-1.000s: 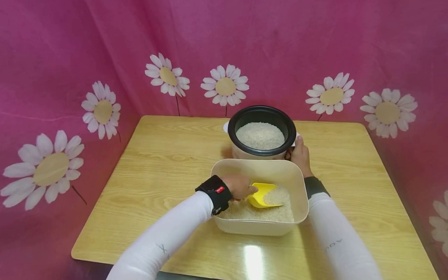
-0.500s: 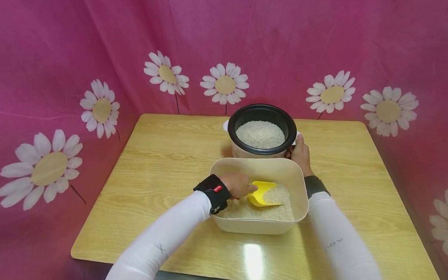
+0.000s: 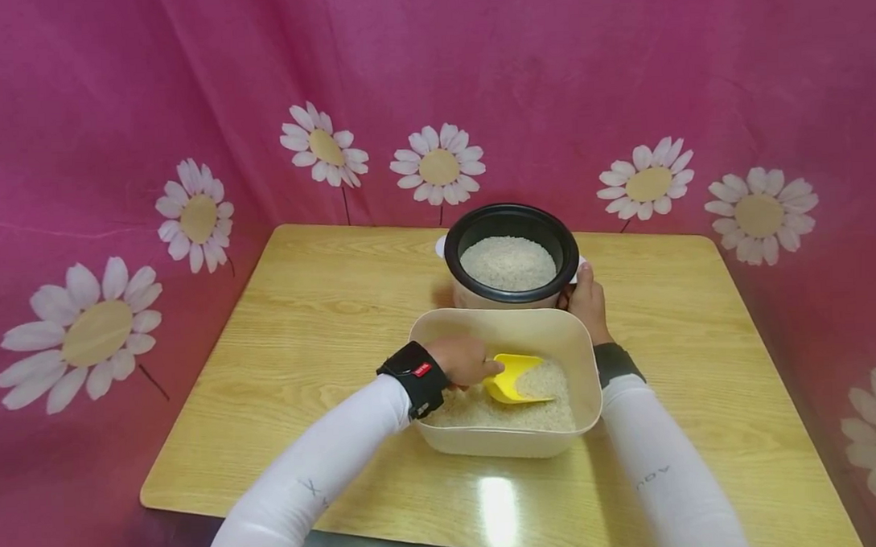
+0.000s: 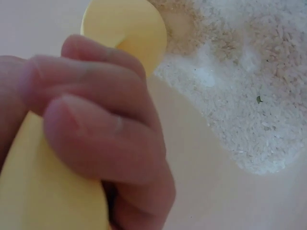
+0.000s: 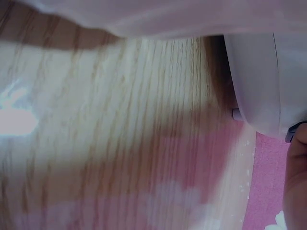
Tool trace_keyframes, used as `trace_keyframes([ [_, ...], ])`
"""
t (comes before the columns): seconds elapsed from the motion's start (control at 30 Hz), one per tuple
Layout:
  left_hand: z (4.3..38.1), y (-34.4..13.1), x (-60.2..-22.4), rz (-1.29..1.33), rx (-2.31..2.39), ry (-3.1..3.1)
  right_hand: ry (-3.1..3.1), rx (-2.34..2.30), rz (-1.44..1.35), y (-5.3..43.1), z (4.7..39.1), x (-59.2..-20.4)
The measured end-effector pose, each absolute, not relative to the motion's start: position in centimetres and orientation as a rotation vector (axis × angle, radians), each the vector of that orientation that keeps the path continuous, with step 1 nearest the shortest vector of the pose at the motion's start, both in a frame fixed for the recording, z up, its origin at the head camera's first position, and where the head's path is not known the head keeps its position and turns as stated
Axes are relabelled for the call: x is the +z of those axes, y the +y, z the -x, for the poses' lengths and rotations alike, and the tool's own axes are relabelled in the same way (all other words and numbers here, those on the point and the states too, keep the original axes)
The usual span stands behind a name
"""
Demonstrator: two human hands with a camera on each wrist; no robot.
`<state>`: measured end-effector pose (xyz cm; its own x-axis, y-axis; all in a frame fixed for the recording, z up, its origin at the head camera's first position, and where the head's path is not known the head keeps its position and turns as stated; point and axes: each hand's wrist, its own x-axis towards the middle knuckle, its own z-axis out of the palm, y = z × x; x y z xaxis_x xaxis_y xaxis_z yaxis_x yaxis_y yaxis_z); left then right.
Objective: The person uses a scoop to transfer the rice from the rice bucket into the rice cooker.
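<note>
My left hand [image 3: 464,361] grips the handle of a yellow scoop [image 3: 507,388] inside a cream plastic bin [image 3: 586,357]. Rice grains fill part of the scoop's bowl, which lies over the rice [image 3: 544,419] in the bin. Close up in the left wrist view, the fingers [image 4: 110,139] curl round the yellow handle. Behind the bin stands a rice cooker [image 3: 569,261] with a black inner pot and rice in it. At its right side handle my right hand [image 3: 590,304] holds on, thumb up. The right wrist view catches the cooker's white side, with that hand cut off at the edge.
The wooden table [image 3: 323,310] carries both containers, the bin just in front of the cooker. A pink curtain [image 3: 533,85] with daisies encloses the back and sides. One dark green speck [image 4: 259,99] sits in the rice in the left wrist view.
Almost nothing differs. The left wrist has shifted very slightly to the left, while the scoop, bin, cooker and right hand keep their places.
</note>
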<state>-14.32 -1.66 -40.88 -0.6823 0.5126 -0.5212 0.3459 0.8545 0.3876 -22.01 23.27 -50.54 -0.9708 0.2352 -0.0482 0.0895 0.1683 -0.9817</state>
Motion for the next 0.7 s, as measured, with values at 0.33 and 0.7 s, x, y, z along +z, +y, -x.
trace_keyframes([
  [0.33, 14.64, -1.38, -40.81, -0.625, 0.297, 2.353, -2.327, 1.965, 0.31, 23.54, 21.93, -50.56],
  [0.7, 14.97, -1.23, -40.02, -0.646, 0.179, 2.363, -2.326, 1.999, 0.319, 23.45, 21.98, -50.51],
])
